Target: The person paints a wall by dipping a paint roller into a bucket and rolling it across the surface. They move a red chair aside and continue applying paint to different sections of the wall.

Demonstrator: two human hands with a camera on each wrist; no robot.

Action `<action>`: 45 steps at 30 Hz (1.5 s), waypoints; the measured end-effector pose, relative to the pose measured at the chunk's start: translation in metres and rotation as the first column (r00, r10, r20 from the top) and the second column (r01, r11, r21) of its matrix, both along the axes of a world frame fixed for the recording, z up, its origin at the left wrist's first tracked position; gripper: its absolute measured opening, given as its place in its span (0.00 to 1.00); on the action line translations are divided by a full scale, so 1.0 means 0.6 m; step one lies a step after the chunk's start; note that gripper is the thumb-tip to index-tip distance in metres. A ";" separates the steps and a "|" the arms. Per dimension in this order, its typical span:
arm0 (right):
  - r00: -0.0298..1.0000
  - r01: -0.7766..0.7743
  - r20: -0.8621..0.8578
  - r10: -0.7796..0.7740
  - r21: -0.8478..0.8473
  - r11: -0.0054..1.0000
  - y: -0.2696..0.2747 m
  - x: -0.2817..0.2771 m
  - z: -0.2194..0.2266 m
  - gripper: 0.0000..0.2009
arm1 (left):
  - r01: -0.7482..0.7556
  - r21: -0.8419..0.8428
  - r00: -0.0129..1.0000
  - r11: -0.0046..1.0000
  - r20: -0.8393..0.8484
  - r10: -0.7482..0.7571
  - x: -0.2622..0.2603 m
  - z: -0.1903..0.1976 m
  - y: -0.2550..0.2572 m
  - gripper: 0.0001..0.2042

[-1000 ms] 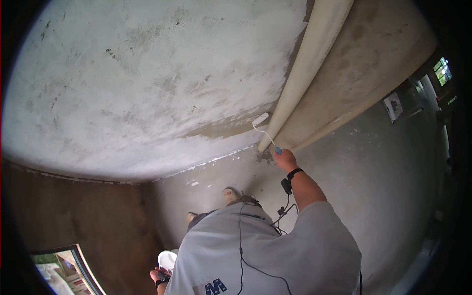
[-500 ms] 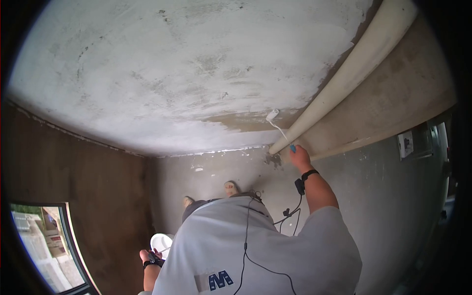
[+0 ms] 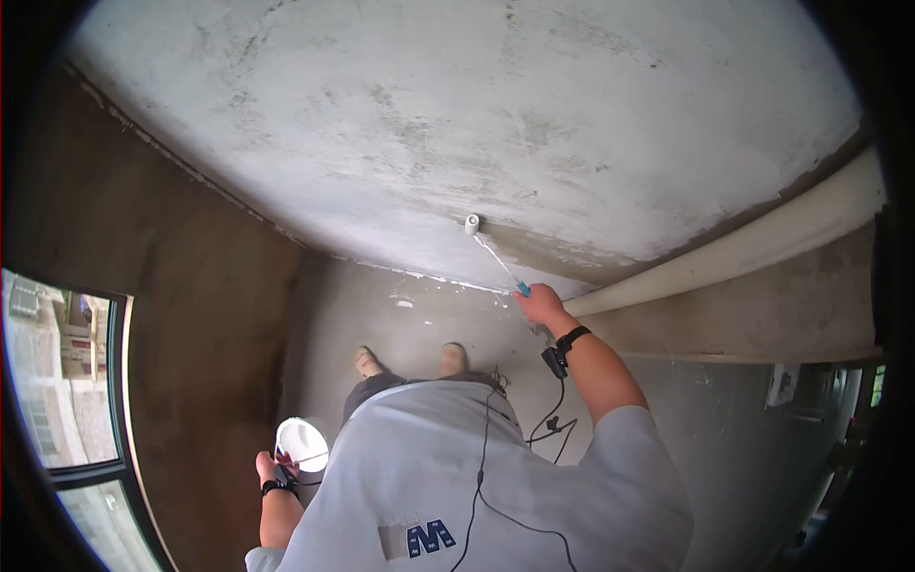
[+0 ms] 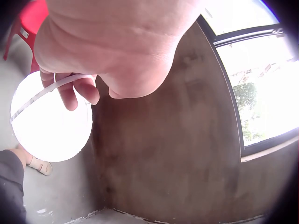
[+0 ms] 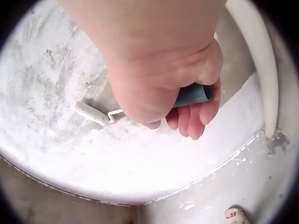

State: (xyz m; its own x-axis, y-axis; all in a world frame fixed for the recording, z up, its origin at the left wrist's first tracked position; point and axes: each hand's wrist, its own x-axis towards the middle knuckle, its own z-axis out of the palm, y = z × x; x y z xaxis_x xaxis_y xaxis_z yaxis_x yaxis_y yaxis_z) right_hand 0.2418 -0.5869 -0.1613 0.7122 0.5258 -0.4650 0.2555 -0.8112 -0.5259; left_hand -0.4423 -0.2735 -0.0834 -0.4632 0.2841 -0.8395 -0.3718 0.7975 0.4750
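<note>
Overhead, hands grip roller (image 3: 472,224) on whitewashed wall (image 3: 429,124) and bucket (image 3: 302,444).

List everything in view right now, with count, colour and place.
small paint roller with blue handle: 1, white sleeve, against the ceiling, held up
round white plastic bucket: 1, white, hanging low by its thin handle
plastered ceiling: 1, patchy white
cream pipe: 1, along the ceiling edge
window: 1, dark frame, brown wall
red chair: 1, behind the bucket
right hand: grip around the roller handle
left hand: grip on the bucket handle
</note>
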 end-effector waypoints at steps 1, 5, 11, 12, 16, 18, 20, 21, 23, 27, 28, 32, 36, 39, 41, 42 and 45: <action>1.000 -0.025 -0.001 0.025 0.004 1.000 0.031 -0.003 0.022 0.24 | -0.025 0.004 1.000 1.000 -0.001 0.025 -0.018 -0.007 -0.003 0.15; 0.985 -0.064 -0.166 0.056 -0.047 0.997 0.140 -0.014 0.047 0.25 | -0.038 -0.007 0.999 0.999 0.026 0.038 -0.054 0.001 -0.021 0.11; 0.967 -0.091 -0.236 0.095 0.028 0.995 0.299 -0.059 0.066 0.22 | -0.152 -0.008 0.988 0.988 -0.017 0.152 -0.064 0.043 -0.051 0.13; 0.955 -0.056 -0.288 0.068 0.048 0.997 0.322 -0.068 0.074 0.22 | -0.164 -0.021 0.986 0.986 -0.021 0.164 -0.070 0.046 -0.051 0.12; 0.943 -0.053 -0.322 0.087 0.114 0.992 0.409 -0.089 0.052 0.22 | -0.282 0.044 0.951 0.958 -0.121 0.285 -0.045 0.089 -0.058 0.09; 0.889 0.061 -0.455 0.054 0.234 0.970 0.440 -0.096 0.038 0.19 | -0.244 0.047 0.961 0.969 -0.125 0.248 -0.064 0.083 -0.063 0.08; 0.882 0.048 -0.466 0.068 0.234 0.971 0.457 -0.094 0.030 0.18 | -0.150 0.026 0.979 0.988 -0.139 0.152 -0.076 0.082 -0.067 0.07; 0.877 0.053 -0.477 0.065 0.230 0.972 0.464 -0.095 0.030 0.17 | -0.112 0.010 0.984 0.994 -0.141 0.113 -0.083 0.079 -0.067 0.08; 0.854 0.098 -0.520 0.022 0.203 0.974 0.462 -0.101 0.056 0.17 | -0.112 0.018 0.980 0.994 -0.162 0.113 -0.115 0.050 -0.062 0.09; 0.827 0.192 -0.554 -0.096 0.119 0.974 0.424 -0.106 0.056 0.15 | -0.076 0.026 0.989 0.997 -0.127 0.079 -0.133 0.022 -0.039 0.09; 0.826 0.221 -0.549 -0.131 0.102 0.970 0.408 -0.108 0.064 0.15 | -0.067 0.045 0.988 0.997 -0.136 0.073 -0.117 0.030 -0.031 0.09; 0.800 0.294 -0.561 -0.212 0.058 0.954 0.316 -0.097 0.057 0.14 | -0.002 0.200 0.989 0.980 -0.145 0.032 -0.206 -0.100 0.017 0.08; 0.767 0.399 -0.561 -0.311 0.037 0.916 0.196 -0.083 0.041 0.14 | -0.019 0.205 0.963 0.979 -0.259 0.073 -0.141 -0.094 0.056 0.09; 0.733 0.489 -0.558 -0.389 0.034 0.872 0.098 -0.074 0.036 0.14 | 0.157 0.145 0.962 0.977 -0.247 -0.118 -0.116 -0.097 0.079 0.10; 0.709 0.547 -0.550 -0.441 0.036 0.836 0.034 -0.063 0.028 0.14 | 0.166 0.157 0.954 0.974 -0.276 -0.118 -0.080 -0.094 0.097 0.12; 0.713 0.565 -0.523 -0.467 0.034 0.825 0.002 -0.061 0.024 0.13 | 0.230 0.164 0.955 0.959 -0.230 -0.190 -0.071 -0.094 0.105 0.13; 0.690 0.629 -0.490 -0.534 0.041 0.776 -0.088 -0.051 0.015 0.13 | 0.334 0.164 0.930 0.928 -0.218 -0.296 -0.024 -0.098 0.126 0.14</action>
